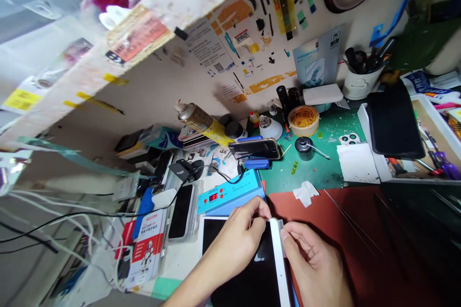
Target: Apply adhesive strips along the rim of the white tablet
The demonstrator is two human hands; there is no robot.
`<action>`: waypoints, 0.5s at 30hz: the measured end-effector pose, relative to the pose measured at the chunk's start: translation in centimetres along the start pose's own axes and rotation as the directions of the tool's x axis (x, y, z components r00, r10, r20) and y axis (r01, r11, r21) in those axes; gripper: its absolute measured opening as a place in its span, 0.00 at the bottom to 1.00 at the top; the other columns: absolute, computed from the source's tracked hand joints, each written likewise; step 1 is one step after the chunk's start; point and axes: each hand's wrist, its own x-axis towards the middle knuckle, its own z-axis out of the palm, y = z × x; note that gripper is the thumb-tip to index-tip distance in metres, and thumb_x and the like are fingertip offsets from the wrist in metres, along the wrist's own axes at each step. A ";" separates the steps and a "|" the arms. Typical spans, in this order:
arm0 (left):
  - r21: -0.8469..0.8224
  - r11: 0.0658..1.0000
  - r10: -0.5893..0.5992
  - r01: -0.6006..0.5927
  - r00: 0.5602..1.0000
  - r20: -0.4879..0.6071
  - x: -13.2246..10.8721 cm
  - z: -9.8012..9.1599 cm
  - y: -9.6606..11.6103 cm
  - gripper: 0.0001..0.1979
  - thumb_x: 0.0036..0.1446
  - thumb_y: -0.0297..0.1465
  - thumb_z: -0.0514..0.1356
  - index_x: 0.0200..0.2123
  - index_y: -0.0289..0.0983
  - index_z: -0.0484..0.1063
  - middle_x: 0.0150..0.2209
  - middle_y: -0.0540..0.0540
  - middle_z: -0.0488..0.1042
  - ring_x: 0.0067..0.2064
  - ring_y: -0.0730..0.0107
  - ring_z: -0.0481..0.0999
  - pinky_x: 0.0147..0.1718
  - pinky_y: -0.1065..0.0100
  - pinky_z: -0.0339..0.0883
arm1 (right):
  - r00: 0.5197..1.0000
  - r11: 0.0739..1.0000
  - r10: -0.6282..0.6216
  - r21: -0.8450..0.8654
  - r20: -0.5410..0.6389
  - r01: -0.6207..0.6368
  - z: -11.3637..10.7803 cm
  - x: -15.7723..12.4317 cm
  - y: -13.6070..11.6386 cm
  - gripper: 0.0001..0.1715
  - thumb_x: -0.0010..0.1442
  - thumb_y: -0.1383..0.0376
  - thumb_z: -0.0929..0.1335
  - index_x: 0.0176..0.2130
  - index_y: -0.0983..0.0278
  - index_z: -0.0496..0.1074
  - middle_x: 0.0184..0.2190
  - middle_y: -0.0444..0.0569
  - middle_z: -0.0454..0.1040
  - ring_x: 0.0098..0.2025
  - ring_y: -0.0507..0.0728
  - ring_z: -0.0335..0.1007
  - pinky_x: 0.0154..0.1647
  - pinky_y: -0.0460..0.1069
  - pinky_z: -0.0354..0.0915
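Note:
A tablet with a black screen and white border (281, 273) lies at the lower middle, partly on a blue heating plate with a red digital display (230, 194). My left hand (248, 230) reaches across the screen, its fingers curled at the tablet's top right corner. Beside the tablet's right edge, my right hand (313, 259) pinches a thin clear strip (281, 225) between thumb and forefinger. Whatever the left fingertips hold at the corner is too small to make out.
Tweezers (353, 220) and a crumpled white tissue (306, 194) lie right of the hands. Behind are a propped phone (255, 149), a dark dispenser bottle (304, 147) and a spray can (203, 122). A tool tray (370, 139) stands right; a shelf (82, 72) overhangs the left.

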 end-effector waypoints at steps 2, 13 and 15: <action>-0.008 1.000 0.008 -0.008 1.000 -0.007 -0.2 0.0 -0.1 0.09 0.61 0.41 0.54 0.38 0.44 0.70 0.37 0.49 0.75 0.42 0.57 0.72 0.45 0.58 0.62 | 1.000 1.000 -0.015 -0.003 -0.017 0.015 -0.1 -0.3 0.2 0.26 0.75 0.41 0.71 0.48 0.56 0.88 0.45 0.53 0.91 0.46 0.61 0.92 0.44 0.44 0.81; -0.034 0.999 0.033 -0.034 0.999 -0.026 -0.2 -0.1 -0.8 0.10 0.60 0.40 0.55 0.38 0.43 0.72 0.36 0.49 0.73 0.41 0.59 0.70 0.44 0.59 0.60 | 0.695 0.694 -0.615 -0.674 -0.373 0.253 -3.6 -0.4 -0.2 0.23 0.78 0.54 0.65 0.48 0.58 0.89 0.49 0.55 0.91 0.50 0.68 0.92 0.52 0.59 0.84; -0.049 0.998 0.043 -0.045 0.998 -0.034 -0.1 -0.2 -0.9 0.09 0.60 0.40 0.55 0.38 0.43 0.72 0.36 0.49 0.74 0.41 0.59 0.71 0.44 0.59 0.61 | 0.691 0.725 -0.600 -0.639 -0.403 0.257 -2.0 -2.5 1.2 0.16 0.77 0.55 0.70 0.51 0.57 0.89 0.49 0.53 0.91 0.50 0.66 0.91 0.52 0.57 0.83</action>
